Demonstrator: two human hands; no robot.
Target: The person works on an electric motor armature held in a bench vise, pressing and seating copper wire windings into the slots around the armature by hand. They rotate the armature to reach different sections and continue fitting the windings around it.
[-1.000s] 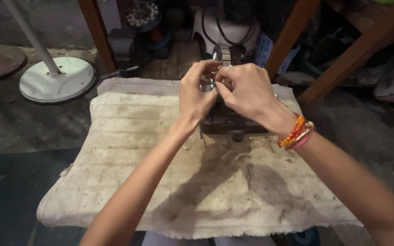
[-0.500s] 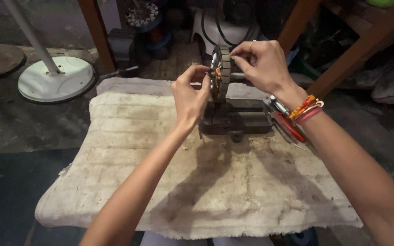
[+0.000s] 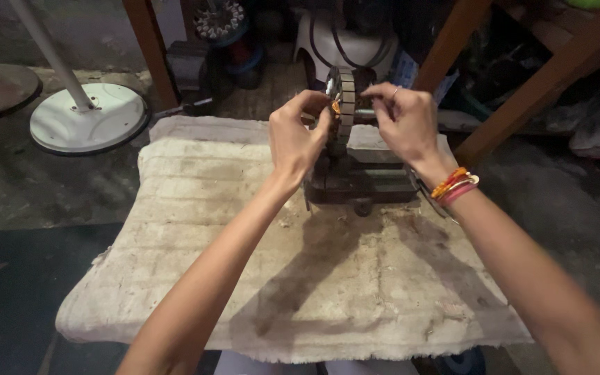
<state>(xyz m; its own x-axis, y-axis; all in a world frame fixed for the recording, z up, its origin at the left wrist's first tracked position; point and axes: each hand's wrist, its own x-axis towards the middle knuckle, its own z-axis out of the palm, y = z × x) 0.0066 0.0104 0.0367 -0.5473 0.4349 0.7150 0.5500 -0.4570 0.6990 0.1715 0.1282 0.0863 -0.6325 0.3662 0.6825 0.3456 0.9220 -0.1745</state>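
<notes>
My left hand (image 3: 298,135) is up at the left face of the motor stator (image 3: 345,94), fingers curled in and the fingertips pinched against the orange-tinted windings near its centre. My right hand (image 3: 405,118) comes in from the other side, thumb and forefinger pressed together at the stator's right face; I cannot tell whether they grip a wire or only touch the core, since the hand covers that spot. A thin ring sits on one finger, and orange and pink bracelets (image 3: 456,184) circle the wrist.

The stator stands on edge, its slotted metal rim facing me, raised between both hands. It rises from a dark metal stand (image 3: 362,184) that rests on the far middle part of a dirty whitish cloth (image 3: 258,271) spread over the work surface. The shadows of my forearms fall across the cloth toward me.

Beyond the cloth, to the left, a round white fan base (image 3: 88,118) with its slanted pole sits on the floor. A wooden post (image 3: 151,52) stands behind the cloth's left corner, and angled wooden beams (image 3: 536,76) cross at the upper right. A white plastic housing (image 3: 345,38) sits just behind the stator.
</notes>
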